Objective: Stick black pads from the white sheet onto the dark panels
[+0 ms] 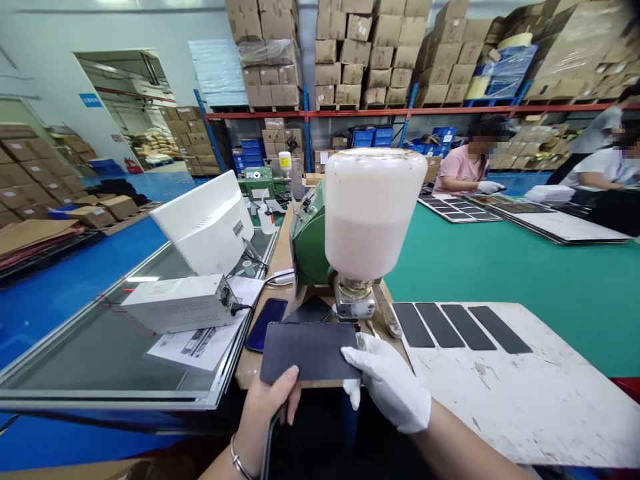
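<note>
Dark panel (310, 352) gripped in our fingers (358, 355), closed narrow on it: bare left hand (270, 417) at lower edge, white-gloved right hand (387, 383) at right end; panel just in front of white plastic jar (369, 213), over wooden surface (250, 367).

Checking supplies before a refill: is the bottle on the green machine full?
Not full, it seems: the bottle looks pinkish up to about halfway and paler above, which suggests a fill line, though the opaque wall makes this uncertain.
</note>
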Demonstrator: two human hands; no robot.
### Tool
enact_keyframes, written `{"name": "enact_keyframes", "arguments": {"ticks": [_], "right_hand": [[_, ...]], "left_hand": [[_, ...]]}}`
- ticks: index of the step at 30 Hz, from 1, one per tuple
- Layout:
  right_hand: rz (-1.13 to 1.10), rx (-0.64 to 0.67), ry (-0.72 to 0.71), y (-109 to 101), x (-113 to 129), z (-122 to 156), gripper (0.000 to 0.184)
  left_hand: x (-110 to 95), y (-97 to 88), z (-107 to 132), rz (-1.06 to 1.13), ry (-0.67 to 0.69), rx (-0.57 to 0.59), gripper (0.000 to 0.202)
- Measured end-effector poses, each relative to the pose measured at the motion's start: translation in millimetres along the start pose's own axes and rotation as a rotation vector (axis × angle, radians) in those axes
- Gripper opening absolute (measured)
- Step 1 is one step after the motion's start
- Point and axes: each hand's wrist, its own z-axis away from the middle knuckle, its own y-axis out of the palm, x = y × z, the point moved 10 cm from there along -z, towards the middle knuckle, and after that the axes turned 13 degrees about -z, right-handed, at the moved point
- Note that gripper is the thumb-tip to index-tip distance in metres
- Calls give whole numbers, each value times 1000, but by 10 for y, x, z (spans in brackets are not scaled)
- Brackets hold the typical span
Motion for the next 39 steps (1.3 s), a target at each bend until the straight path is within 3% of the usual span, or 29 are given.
{"name": "enact_keyframes", "arguments": {"ticks": [3,6,7,10,13,15,17,19,22,28,31,34,37,39], "right_hand": [[169,34,88,-36,-18,34,32],[381,-47,80,-344,172,152,37],[410,-90,58,-463,248,206,41],[375,-144,20,-704,359,362,47],[355,-117,-33,-774,412,456,44],[373,-147,-88,-814,490,498,41],[399,-221,-119,-846,576,531,42],[405,-270,-107,-796,617,535,45],[365,-251,-40,-536,556,445,42],[359,31,-45,273,318,32,36],[498,88,0,442,223,-136,28],[555,44,77,390,211,-224,28],[593,59,111,323,231,-205,31],[652,1,124,182,242,-150,27]], "left_hand": [[-40,-37,101,-74,-24,-75,47],[-57,139,36,29,-64,12,27],[-66,229,-16,65,-79,57,20],[-170,654,-195,142,-101,279,37],[-333,1157,-314,196,-131,505,23],[-411,1392,-371,234,-165,556,16],[-443,1499,-413,263,-192,529,13],[-421,1471,-431,269,-208,463,12],[-318,1211,-420,235,-216,366,16],[-127,218,-279,213,-228,83,33],[-166,-101,-103,257,-217,11,39],[-281,-102,5,230,-119,97,32],[-306,106,17,89,-5,246,26],[-252,255,-19,10,40,302,26]]}}
